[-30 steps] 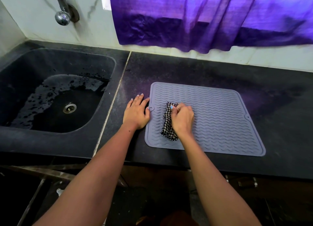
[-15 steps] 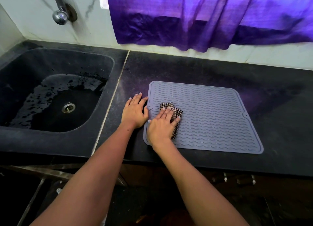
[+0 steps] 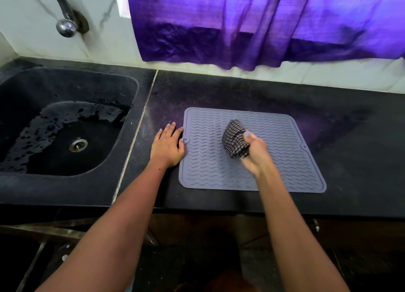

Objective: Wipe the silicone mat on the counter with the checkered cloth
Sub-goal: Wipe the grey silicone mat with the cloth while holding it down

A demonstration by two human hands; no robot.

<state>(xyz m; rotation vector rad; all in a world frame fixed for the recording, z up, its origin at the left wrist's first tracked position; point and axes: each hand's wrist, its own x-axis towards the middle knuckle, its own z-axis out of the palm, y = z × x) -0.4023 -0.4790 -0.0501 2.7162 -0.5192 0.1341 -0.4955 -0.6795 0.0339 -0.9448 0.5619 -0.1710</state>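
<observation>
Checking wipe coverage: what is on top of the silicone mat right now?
On the silicone mat are the bunched checkered cloth, gripped by the right hand. The left hand rests on the counter at its left edge. The ridges beneath the cloth are hidden.

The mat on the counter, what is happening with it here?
A person is wiping the grey silicone mat with a bunched checkered cloth. The right hand grips the cloth over the mat's middle. The left hand lies flat on the black counter against the mat's left edge, apparently steadying it. A wet sink sits to the left.
</observation>
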